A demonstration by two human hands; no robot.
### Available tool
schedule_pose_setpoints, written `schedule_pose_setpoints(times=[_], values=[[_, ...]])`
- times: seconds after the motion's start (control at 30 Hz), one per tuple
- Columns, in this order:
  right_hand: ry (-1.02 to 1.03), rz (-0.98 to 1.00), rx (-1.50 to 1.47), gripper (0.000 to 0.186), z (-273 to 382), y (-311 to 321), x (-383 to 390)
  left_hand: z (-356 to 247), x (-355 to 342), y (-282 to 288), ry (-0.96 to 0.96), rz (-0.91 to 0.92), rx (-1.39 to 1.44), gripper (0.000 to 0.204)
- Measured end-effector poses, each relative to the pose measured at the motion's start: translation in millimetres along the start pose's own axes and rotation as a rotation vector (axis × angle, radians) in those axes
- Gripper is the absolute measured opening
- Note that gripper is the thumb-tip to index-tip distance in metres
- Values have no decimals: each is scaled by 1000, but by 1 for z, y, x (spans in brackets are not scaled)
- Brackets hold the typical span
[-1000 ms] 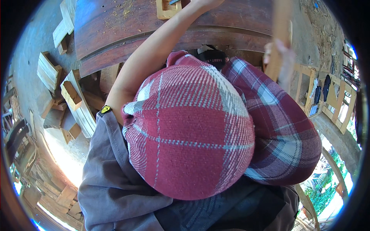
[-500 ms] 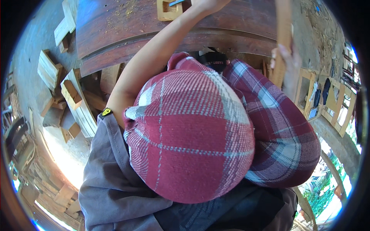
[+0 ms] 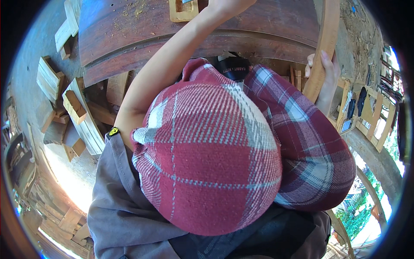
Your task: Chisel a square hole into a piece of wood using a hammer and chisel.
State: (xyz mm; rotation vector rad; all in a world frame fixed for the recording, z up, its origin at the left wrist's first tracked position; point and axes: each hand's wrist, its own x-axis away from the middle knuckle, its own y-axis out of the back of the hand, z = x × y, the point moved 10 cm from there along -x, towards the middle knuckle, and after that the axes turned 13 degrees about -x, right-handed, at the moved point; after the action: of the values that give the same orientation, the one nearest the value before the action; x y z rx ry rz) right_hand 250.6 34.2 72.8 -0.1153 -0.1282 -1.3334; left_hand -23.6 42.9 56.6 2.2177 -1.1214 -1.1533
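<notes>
Cutting is suggested by shavings (image 3: 138, 6), its remainder unshown; a wooden strip (image 3: 328, 36) is gripped by the right hand (image 3: 331, 71); what the left hand (image 3: 230, 6) holds cannot be told.

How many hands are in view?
2: the left hand at the top edge, partly cut off, over the reddish-brown tabletop; the right hand at the right, gripping the wooden bar.

Room lies over the tabletop (image 3: 282, 17) between left forearm (image 3: 170, 60) and wooden bar (image 3: 326, 41), plaid cloth (image 3: 211, 164) blocking the near side
</notes>
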Motion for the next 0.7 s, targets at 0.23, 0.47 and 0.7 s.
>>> schedule_pose_setpoints(times=[0.23,0.47,0.7], values=[[23,95,69,74,-2,-11,12,-2,6,8,10,-31,100,16],[26,153,29,73,3,-9,11,4,6,2,28,-42,137,16],[83,57,-141,70,4,12,1,13,-3,-2,201,79,179,17]])
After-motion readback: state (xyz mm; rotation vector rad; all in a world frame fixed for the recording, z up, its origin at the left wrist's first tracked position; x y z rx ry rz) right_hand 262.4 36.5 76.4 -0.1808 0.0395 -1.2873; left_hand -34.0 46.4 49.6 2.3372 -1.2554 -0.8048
